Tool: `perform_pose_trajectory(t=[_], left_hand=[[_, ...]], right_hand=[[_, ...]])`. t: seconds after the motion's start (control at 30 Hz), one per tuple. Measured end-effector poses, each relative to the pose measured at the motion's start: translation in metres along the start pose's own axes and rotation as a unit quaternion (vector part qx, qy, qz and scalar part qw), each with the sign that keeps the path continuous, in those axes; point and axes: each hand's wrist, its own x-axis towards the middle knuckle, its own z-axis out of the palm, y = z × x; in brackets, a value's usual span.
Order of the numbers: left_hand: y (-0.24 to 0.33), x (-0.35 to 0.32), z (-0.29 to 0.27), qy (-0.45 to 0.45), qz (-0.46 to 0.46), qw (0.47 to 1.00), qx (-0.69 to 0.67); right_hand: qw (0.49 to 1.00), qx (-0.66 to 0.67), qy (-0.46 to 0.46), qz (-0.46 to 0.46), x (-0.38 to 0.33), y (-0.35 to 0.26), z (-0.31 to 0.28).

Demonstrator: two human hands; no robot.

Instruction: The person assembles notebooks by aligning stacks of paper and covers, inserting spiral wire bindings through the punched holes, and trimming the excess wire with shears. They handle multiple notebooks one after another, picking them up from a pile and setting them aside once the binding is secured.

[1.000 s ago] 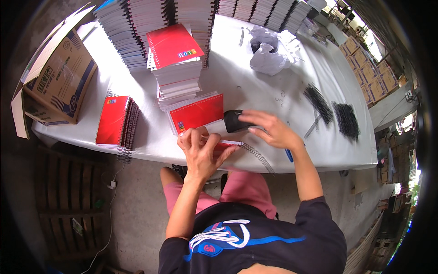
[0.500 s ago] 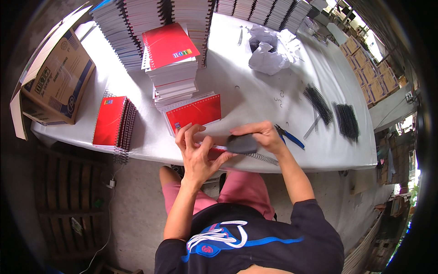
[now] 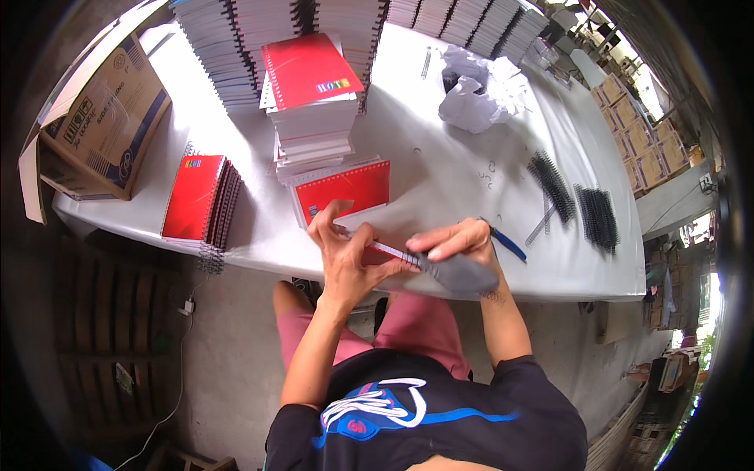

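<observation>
My left hand [image 3: 345, 255] grips a thin red-covered notebook [image 3: 379, 253] by its bound side, fingers above and thumb below. A dark spiral coil sits in the holes along that edge, near the left thumb. My right hand [image 3: 455, 239] is just right of it, with a dark grey flat pad [image 3: 463, 275] under its fingers; the pad is smeared by motion and its kind cannot be made out. The end of the coil shows by the right wrist. Behind the hands, another red notebook [image 3: 345, 191] without a coil leans against a stack of unbound notebooks [image 3: 314, 129].
Blue-handled pliers [image 3: 509, 245] lie right of my right hand. Farther right are bundles of black coils [image 3: 595, 218]. A crumpled white plastic bag [image 3: 475, 94], bound red notebooks [image 3: 192, 196], a cardboard box [image 3: 110, 125] and tall stacks of bound books [image 3: 216, 55] stand around the table.
My right hand and the grey pad have swung down and to the right along the coil, and the fingers have straightened. The left hand keeps its grip on the notebook.
</observation>
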Motion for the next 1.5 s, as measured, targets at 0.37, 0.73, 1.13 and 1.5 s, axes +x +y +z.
perform_pose_trajectory(t=[0.37,0.73,1.13,1.5], left_hand=[[-0.006,0.002,0.010,0.004,-0.028,0.994,-0.107],[-0.021,0.005,0.021,-0.019,-0.104,0.968,-0.229],[-0.020,0.006,0.022,-0.035,-0.071,0.969,-0.233],[-0.028,0.000,0.015,-0.018,-0.208,0.872,-0.442]], right_hand=[[0.992,-0.101,0.059,0.038,0.008,0.011,-0.010],[0.974,-0.205,0.071,0.070,0.032,0.009,0.000],[0.980,-0.191,0.032,0.051,0.051,0.010,0.009],[0.646,-0.631,0.272,0.333,-0.084,0.003,-0.027]])
